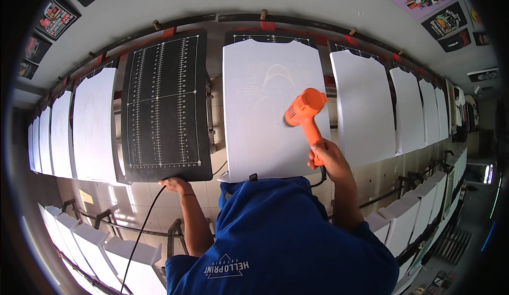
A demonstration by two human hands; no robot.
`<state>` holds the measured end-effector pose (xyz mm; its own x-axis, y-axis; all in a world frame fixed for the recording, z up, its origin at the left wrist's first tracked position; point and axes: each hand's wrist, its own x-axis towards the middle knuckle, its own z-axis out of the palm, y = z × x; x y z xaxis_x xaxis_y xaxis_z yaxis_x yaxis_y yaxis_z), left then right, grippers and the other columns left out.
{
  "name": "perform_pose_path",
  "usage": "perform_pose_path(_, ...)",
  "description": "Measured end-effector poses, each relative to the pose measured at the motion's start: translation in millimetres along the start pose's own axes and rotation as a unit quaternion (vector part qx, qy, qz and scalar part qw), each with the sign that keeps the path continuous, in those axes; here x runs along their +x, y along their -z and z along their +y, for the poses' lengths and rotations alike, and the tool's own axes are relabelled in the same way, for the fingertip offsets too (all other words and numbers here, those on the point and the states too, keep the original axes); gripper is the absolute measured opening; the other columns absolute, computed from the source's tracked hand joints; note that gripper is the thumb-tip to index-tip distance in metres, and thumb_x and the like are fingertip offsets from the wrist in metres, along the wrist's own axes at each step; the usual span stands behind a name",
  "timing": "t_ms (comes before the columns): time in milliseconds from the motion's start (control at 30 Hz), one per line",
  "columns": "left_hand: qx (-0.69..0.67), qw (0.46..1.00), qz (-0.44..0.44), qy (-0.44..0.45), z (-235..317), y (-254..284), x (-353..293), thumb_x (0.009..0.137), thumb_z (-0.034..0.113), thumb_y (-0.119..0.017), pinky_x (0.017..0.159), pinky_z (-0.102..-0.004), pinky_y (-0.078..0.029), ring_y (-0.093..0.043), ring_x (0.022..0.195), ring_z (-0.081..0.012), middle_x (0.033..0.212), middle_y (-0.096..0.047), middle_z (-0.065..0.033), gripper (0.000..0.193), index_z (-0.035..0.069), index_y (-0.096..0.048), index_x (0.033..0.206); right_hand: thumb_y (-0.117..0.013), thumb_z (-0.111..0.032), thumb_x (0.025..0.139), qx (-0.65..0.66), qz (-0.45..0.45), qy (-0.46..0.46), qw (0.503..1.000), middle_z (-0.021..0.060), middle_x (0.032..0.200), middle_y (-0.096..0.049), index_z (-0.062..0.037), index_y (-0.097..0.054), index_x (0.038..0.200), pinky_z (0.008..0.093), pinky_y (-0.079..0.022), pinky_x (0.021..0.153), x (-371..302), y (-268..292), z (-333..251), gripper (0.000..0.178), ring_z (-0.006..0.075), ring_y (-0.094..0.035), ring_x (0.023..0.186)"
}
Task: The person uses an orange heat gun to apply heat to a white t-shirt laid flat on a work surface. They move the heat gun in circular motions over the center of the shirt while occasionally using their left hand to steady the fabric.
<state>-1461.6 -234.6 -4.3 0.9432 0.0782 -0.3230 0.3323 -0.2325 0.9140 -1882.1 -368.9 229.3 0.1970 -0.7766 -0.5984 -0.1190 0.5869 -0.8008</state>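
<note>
My right hand (333,160) is wrapped round the handle of an orange heat gun (306,109). The gun hovers over a white T-shirt (254,136) stretched on a board in front of me, its nozzle angled down to the left. Faint pale outlines of a print show on the shirt's upper part. At the near edge of a bare black board (175,130) marked with white scales, my left hand (174,185) is closed at a black cable (142,231). Its fingertips are partly hidden, and the cable runs on behind the board's corner.
More white shirts on boards stand in the row, to the left (95,120) and to the right (366,104). Behind me is another row of white-covered boards (132,252) on a metal frame (172,234). Printed samples (448,19) lie beyond the rail.
</note>
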Motion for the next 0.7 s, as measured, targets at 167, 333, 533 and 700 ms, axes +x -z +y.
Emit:
perform_pose_path(167, -0.03, 1.0, -0.008, 0.001, -1.0, 0.7, 2.3, 0.095, 0.037, -0.025, 0.09, -0.0457, -0.05, -0.057, 0.104, -0.0385, 0.123, -0.051, -0.0265, 0.057, -0.004, -0.039, 0.131, -0.059, -0.026, 0.09, 0.019, 0.004, -0.012, 1.0, 0.0043, 0.076, -0.056, 0.0001, -0.053, 0.096, 0.0265, -0.047, 0.056, -12.7, 15.4, 2.8, 0.027, 0.0134, -0.059, 0.064)
perform_pose_path(333, 0.047, 0.997, 0.018, -0.061, -9.4, 3.0, 6.7, 0.096, 0.052, -0.025, 0.09, -0.0448, -0.048, -0.057, 0.099, -0.0362, 0.118, -0.056, -0.0273, 0.073, -0.012, -0.049, 0.121, -0.063, -0.025, 0.088, -0.009, 0.12, 0.061, 0.991, 0.0042, 0.077, -0.057, 0.0005, -0.054, 0.098, 0.0257, -0.047, 0.055, 6.3, 18.1, 6.0, 0.029, 0.0129, -0.059, 0.064)
perform_pose_path(533, -0.03, 0.999, 0.011, -0.03, -9.4, -1.3, 4.4, 0.095, 0.053, -0.022, 0.096, -0.0439, -0.045, -0.055, 0.106, -0.0367, 0.124, -0.054, -0.0262, 0.08, -0.017, -0.048, 0.123, -0.065, -0.025, 0.087, 0.067, 0.022, 0.028, 0.997, 0.0037, 0.078, -0.057, 0.0012, -0.053, 0.102, 0.0257, -0.047, 0.056, 12.2, 49.2, 9.4, 0.033, 0.012, -0.058, 0.065)
perform_pose_path(700, 0.004, 0.998, 0.037, -0.05, -33.6, 3.8, 30.2, 0.096, 0.054, -0.018, 0.077, -0.0392, -0.051, -0.058, 0.087, -0.0299, 0.106, -0.06, -0.021, 0.079, -0.014, -0.052, 0.118, -0.064, -0.024, 0.087, 0.025, 0.042, 0.047, 0.998, 0.004, 0.077, -0.057, 0.0, -0.053, 0.102, 0.026, -0.047, 0.056, -1.2, 55.9, 17.1, 0.03, 0.0122, -0.058, 0.065)
